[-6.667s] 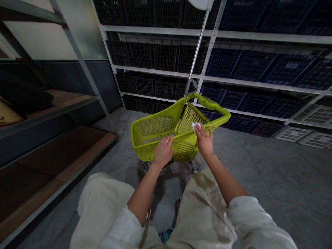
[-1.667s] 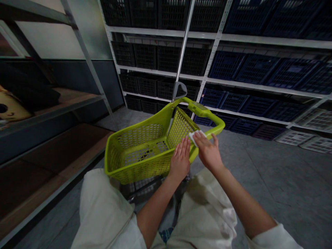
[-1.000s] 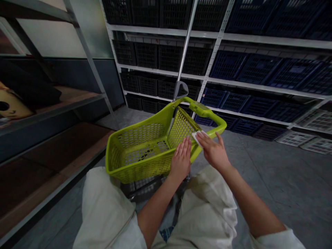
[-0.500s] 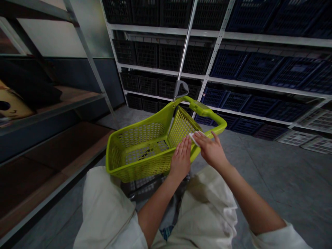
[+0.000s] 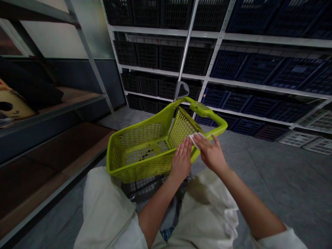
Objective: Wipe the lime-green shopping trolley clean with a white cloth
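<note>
Person low to the floor (image 5: 272, 180), knees in pale trousers (image 5: 103, 207) on either side of a lime-green plastic basket (image 5: 145, 171). The basket stands just beyond the knees, mid-scene, with its long side running left to right.

Left hand (image 5: 181, 162): laid flat on the basket's near right corner. Its fingers are straight and pressed together, with the tips over the rim. It grips nothing.

Right hand (image 5: 211, 155): just right of the left one, the fingertips of the two hands close together. Its fingers (image 5: 203, 141) are stretched out and slightly fanned, pinning a small white cloth (image 5: 193, 138) against the green arm that rises from the rim to the handle (image 5: 207, 116). The thumb stands out to the right. (Only a corner of the cloth shows past the fingertips.)

The handle is a curved bar at the basket's far right end, higher than the rim. Just behind it a metal pole (image 5: 186, 48) with a grey grip (image 5: 181, 90) at its lower end slants up in front of the far shelves (image 5: 233, 34). Whether the pole is fixed to the basket I cannot tell.

Surroundings:
- The far shelves are white and carry dark crates in rows, black crates (image 5: 147, 55) on the left and blue crates (image 5: 259, 62) on the right.
- Pale crates (image 5: 295, 138) lie on the floor at far right.
- On the left is a metal rack with brown boards (image 5: 64, 145).
- A yellowish object (image 5: 11, 105) sits on the rack's upper board, too dim to identify.
</note>
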`<state>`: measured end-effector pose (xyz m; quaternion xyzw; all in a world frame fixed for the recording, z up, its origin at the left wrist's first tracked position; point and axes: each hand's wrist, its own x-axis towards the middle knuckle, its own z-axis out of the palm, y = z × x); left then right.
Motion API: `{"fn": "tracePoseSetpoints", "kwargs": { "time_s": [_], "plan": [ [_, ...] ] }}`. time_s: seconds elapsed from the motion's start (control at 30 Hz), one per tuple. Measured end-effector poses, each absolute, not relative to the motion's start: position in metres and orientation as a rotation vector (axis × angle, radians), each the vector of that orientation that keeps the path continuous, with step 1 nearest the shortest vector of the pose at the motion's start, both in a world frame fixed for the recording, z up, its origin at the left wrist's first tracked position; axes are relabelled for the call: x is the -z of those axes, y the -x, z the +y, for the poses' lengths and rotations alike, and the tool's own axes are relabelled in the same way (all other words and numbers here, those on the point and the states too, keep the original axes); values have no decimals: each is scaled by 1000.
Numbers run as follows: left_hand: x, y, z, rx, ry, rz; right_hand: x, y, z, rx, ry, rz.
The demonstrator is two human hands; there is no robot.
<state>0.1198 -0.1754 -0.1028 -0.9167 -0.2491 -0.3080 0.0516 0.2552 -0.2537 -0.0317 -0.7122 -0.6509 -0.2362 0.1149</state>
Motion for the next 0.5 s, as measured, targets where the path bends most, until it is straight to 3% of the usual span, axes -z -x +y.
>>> {"fn": "tracePoseSetpoints", "kwargs": {
  "time_s": [0.23,0.5],
  "plan": [
    [100,-122,-177,940,2814,-758,14,-321,-256,853,2201,-1397],
    [102,-121,-175,926,2818,-774,32,-259,-252,598,2001,-2025]
  ]
}}
